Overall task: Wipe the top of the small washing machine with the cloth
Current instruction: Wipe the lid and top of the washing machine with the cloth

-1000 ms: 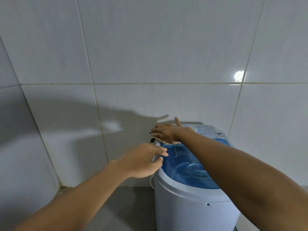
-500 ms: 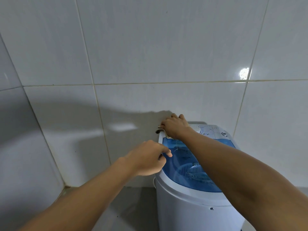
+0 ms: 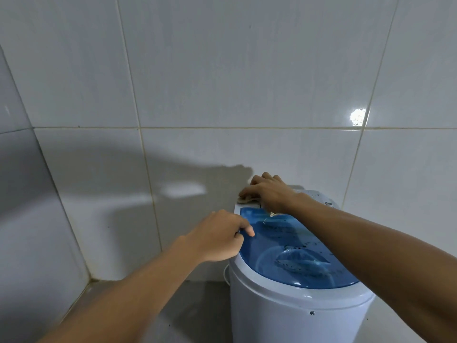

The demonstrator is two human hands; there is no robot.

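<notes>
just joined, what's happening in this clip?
A person is wiping the top of a small washing machine that stands against a tiled wall. The right hand presses a cloth onto the white back left corner of the top, beside the control panel. The left hand grips the left edge of the machine, steadying it. The blue lid is closed and shows dark specks, so it looks not yet wiped.
</notes>
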